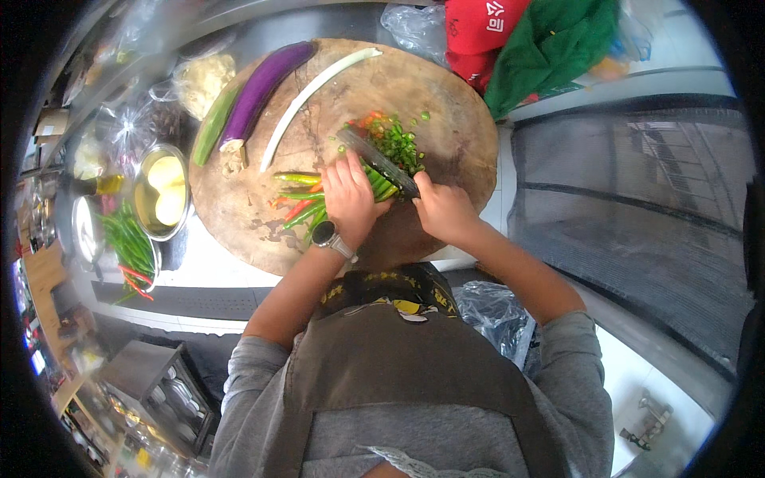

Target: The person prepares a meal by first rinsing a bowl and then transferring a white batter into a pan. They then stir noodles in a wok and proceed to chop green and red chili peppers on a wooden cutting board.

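Observation:
On a round wooden chopping block (239, 209), my left hand (349, 194) presses down a bunch of green and red chili peppers (302, 206). The handle end of a dark kitchen knife (382, 162) is in my right hand (445, 206). Its blade lies across the peppers, just beyond my left fingertips. Past the blade is a heap of chopped green and red pepper (397, 140). A white leek stalk (308, 92), a purple eggplant (266, 89) and a long green vegetable (216, 125) lie at the block's far left.
A metal bowl (140, 206) with pale peeled vegetables stands left of the block, beside a dish of whole green peppers (128, 239). Plastic bags (128, 125) crowd the far left. Red cloth (478, 30) and green cloth (553, 51) lie at the back right.

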A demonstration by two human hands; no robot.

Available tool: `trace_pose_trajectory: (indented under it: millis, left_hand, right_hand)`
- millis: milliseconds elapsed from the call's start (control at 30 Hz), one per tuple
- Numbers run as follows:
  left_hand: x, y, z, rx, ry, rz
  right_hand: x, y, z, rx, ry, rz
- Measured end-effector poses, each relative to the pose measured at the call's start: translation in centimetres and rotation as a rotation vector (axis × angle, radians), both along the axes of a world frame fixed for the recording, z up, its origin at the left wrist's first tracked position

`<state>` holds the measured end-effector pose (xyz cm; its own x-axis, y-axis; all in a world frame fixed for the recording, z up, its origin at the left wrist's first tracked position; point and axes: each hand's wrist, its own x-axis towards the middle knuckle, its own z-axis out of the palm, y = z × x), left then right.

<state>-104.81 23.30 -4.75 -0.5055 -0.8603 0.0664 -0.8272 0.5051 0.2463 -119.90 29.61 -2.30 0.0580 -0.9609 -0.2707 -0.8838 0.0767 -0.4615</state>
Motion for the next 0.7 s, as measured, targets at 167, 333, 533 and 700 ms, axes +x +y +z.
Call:
trace_pose_trajectory:
  millis: [167, 333, 533, 700]
  left_hand:
    - [1.4, 0.2, 0.8, 0.067, -0.021, 0.035]
    - [1.0, 0.4, 0.6, 0.106, -0.135, 0.088]
    - [1.1, 0.5, 0.1, 0.149, -0.219, 0.049]
    - [0.9, 0.4, 0.0, 0.108, -0.224, 0.033]
  right_hand:
    - [-0.6, 0.1, 0.6, 0.040, -0.011, 0.040]
    - [0.0, 1.5, 4.1, -0.033, 0.012, 0.038]
    - [0.5, 1.9, 4.7, 0.284, 0.183, 0.163]
    - [1.7, -0.7, 1.5, 0.176, 0.153, 0.175]
